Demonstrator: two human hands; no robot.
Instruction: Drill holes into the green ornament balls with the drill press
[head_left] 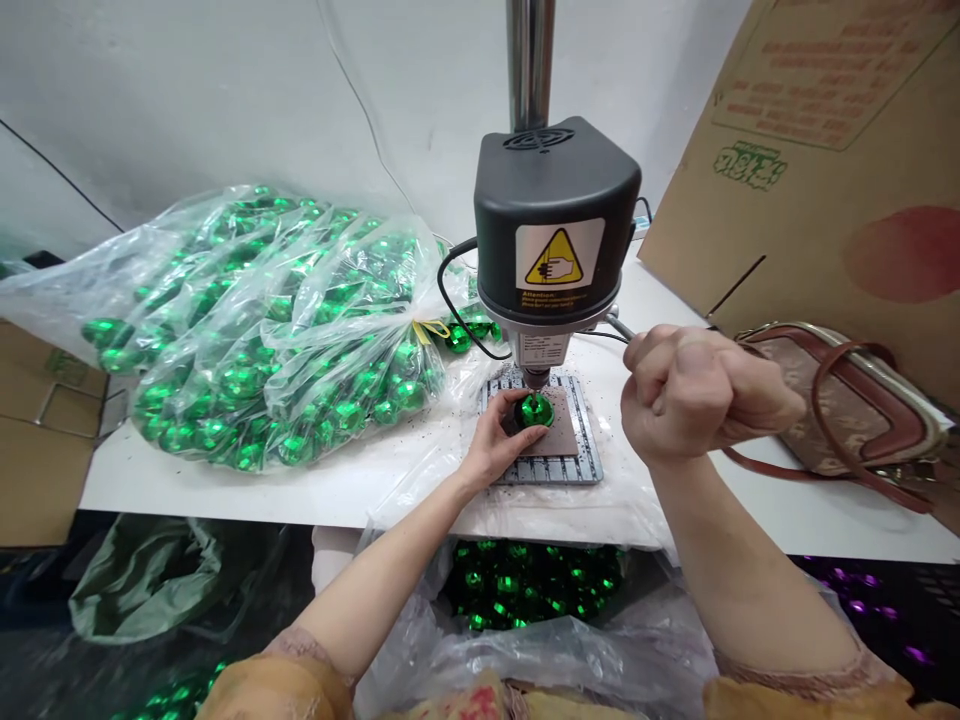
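Observation:
My left hand holds a shiny green mirrored ball with thumb and fingers curved round its left side. The ball rests on a brown board over the slotted metal base of a small bench drill press. Right above the ball is the chuck, its tip meeting the ball's top. My right hand is closed in a fist at the right of the machine, at the end of its feed lever. The fist hides most of the lever.
A tied clear bag of green balls lies left on the white table. More green balls sit in an open plastic bag below the front edge. A handbag and a large cardboard box stand at right. Dark shavings surround the base.

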